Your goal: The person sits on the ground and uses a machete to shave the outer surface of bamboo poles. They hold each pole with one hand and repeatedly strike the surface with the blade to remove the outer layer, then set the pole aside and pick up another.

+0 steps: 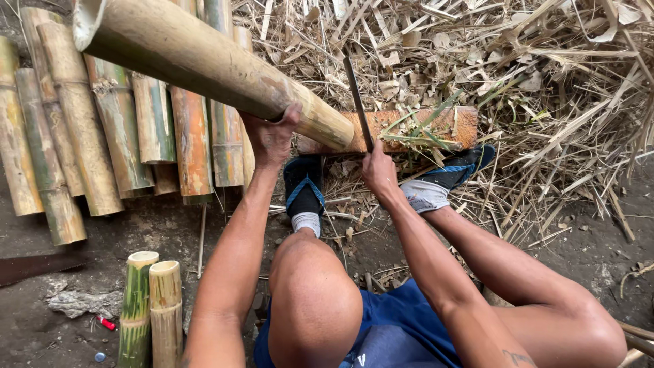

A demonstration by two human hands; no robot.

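Head view: my left hand (271,140) gripped the thick bamboo pole (204,65) from beneath, while my right hand (379,170) clasped a dark blade (357,102) against its end.

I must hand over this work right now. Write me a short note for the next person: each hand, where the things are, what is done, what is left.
Left hand: grips the long bamboo pole, propped on a wooden block.
Right hand: holds a dark blade, edge at the pole's lower end.
Cut bamboo sections lie at the left; two short pieces stand nearer.
Done: blade placed at the end.
Left: no split visible yet.
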